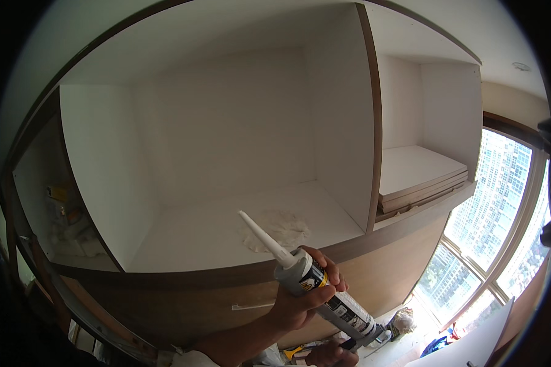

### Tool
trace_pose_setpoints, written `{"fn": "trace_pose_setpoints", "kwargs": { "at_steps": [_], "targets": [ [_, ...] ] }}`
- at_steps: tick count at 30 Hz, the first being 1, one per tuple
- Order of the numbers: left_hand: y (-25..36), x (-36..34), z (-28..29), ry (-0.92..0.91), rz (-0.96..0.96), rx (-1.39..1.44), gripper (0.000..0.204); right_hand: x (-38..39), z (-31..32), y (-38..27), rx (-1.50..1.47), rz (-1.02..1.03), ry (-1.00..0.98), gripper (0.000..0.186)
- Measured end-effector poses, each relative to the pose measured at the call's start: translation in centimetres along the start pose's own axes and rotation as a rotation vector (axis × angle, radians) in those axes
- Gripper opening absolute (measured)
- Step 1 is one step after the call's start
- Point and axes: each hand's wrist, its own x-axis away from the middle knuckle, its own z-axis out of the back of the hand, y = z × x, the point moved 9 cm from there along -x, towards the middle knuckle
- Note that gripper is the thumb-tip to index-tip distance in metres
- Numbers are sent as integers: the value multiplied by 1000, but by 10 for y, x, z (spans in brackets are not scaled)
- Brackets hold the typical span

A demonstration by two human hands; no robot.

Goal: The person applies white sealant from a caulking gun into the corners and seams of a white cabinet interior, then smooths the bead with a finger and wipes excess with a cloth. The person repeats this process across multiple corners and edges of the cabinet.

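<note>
A caulking gun (368, 337) loaded with a grey sealant cartridge (349, 312) slants across the lower middle. Its long white nozzle (264, 237) points up and left, in front of the cabinet opening. My left hand (303, 300) is wrapped round the front of the cartridge, just behind the nozzle. At the gun's rear end my right hand (332, 355) is closed on it, partly cut off by the lower edge. Behind the nozzle, a crumpled, whitish, see-through sheet (278, 230) lies on the white cabinet floor (190, 235).
A brown-edged divider (373, 122) parts the big compartment from a smaller one holding stacked white boards (419, 174). Assorted items (67, 220) sit in the left compartment. A tall window (493, 196) is at the right. Tools and bags (404, 321) lie below, near a white panel (474, 342).
</note>
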Motion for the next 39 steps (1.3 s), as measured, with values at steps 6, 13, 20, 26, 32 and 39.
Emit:
{"fn": "trace_pose_setpoints", "kwargs": {
  "at_steps": [6,13,20,26,32,39],
  "targets": [
    [-4,1,3,2,-7,-10,45,0,4,2,-45,-13,12,33],
    [-8,3,11,34,47,-86,45,-2,-5,4,-103,-30,-143,36],
    [-3,7,14,85,13,-156,43,0,4,6,-132,-54,-10,37],
    [1,4,39,260,6,-234,43,-6,40,25,-12,-150,246,31],
    [19,3,62,258,-114,-491,42,-14,31,-49,1193,-172,389,27],
    [-14,35,57,169,-17,-673,40,-43,-161,-150,1005,684,-19,36]
  ]
}}
